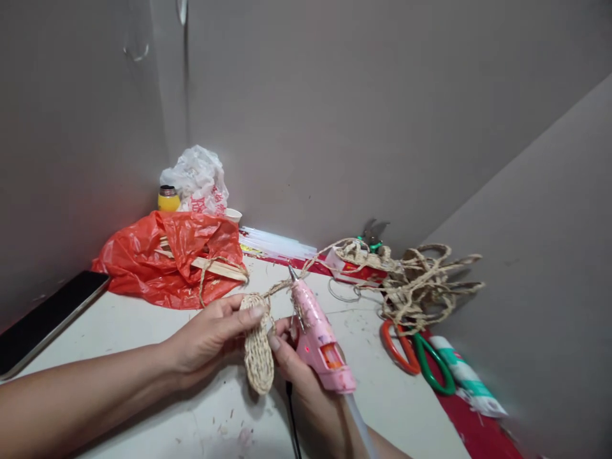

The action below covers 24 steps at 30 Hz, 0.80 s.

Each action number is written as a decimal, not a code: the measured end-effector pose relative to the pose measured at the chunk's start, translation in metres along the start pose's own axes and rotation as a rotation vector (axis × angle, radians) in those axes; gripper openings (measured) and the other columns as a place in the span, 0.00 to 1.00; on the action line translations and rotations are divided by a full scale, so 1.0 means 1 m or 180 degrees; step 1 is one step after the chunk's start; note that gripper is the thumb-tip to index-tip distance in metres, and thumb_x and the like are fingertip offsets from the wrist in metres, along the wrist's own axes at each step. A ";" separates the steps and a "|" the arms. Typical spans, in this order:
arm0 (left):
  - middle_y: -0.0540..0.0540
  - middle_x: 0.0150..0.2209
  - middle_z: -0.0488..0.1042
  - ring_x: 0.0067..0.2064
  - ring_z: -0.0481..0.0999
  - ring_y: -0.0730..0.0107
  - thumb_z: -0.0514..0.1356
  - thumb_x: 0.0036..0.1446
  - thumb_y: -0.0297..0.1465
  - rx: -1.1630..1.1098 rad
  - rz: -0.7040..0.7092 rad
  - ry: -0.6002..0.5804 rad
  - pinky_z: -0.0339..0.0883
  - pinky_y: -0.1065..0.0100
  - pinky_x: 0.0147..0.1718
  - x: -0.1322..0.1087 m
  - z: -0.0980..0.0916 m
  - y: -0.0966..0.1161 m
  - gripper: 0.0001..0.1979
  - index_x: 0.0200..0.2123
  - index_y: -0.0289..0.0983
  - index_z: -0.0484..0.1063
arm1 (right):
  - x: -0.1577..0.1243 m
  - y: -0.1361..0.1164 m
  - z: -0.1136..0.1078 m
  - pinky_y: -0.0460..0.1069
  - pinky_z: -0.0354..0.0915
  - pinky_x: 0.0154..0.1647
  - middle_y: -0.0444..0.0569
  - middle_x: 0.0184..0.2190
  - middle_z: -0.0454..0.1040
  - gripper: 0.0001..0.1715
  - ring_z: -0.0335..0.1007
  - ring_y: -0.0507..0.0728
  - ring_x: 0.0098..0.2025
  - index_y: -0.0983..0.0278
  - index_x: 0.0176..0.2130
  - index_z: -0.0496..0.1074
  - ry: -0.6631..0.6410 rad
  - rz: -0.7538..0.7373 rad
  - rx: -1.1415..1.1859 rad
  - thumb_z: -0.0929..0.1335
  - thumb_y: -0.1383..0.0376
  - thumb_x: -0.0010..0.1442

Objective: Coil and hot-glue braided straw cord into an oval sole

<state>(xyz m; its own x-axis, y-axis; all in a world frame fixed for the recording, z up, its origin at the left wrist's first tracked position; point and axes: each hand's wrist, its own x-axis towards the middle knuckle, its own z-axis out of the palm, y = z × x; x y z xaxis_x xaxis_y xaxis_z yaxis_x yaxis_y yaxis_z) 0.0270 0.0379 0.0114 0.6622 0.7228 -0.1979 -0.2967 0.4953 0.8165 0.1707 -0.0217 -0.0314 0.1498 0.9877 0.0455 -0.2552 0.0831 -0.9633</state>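
Note:
My left hand (pixel 210 335) pinches the top of a small oval mat of coiled jute rope (pixel 258 357), thumb on its upper edge. My right hand (pixel 296 376) is wrapped round the grip of a pink hot glue gun (pixel 318 335), with its thumb against the mat's right side. The gun's nozzle points up and left, close to the loose rope end that runs from the mat toward a tangled heap of jute rope (pixel 415 277) at the right. A glue stick pokes out of the gun's back end.
A red plastic bag (pixel 167 258) with wooden sticks lies at the back left, with a white bag (pixel 198 175) and a yellow jar (pixel 168 199) behind it. A dark phone (pixel 43 319) lies at the left edge. Scissors with orange and green handles (pixel 418 357), pliers (pixel 373 234) and glue sticks (pixel 277 242) lie to the right.

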 end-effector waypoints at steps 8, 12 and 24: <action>0.41 0.35 0.79 0.34 0.78 0.63 0.66 0.50 0.27 0.0196 0.0172 0.0270 0.71 0.64 0.36 0.007 -0.007 0.010 0.11 0.39 0.33 0.76 | 0.016 -0.018 -0.017 0.43 0.57 0.23 0.43 0.26 0.71 0.20 0.62 0.49 0.24 0.64 0.36 0.73 0.0200 0.0302 -0.0003 0.74 0.50 0.54; 0.44 0.34 0.79 0.32 0.77 0.68 0.67 0.49 0.26 0.0120 0.0287 0.0589 0.71 0.67 0.35 0.008 -0.009 0.019 0.09 0.36 0.34 0.76 | 0.029 -0.028 -0.027 0.42 0.60 0.22 0.44 0.21 0.72 0.22 0.65 0.49 0.21 0.66 0.29 0.75 0.0247 0.0560 0.0430 0.76 0.49 0.49; 0.47 0.30 0.77 0.28 0.74 0.75 0.68 0.49 0.25 -0.0010 0.0303 0.0930 0.69 0.73 0.29 0.011 -0.016 0.021 0.05 0.32 0.34 0.77 | 0.051 -0.055 -0.054 0.43 0.49 0.12 0.40 0.14 0.64 0.17 0.55 0.49 0.15 0.61 0.29 0.76 0.0064 0.0336 -0.1585 0.75 0.50 0.49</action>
<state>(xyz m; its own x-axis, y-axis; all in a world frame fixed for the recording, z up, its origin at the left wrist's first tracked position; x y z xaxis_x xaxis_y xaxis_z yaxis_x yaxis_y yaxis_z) 0.0169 0.0635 0.0175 0.4055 0.8738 -0.2685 -0.3504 0.4199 0.8372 0.2440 0.0167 0.0098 0.1675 0.9841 -0.0594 0.2155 -0.0953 -0.9719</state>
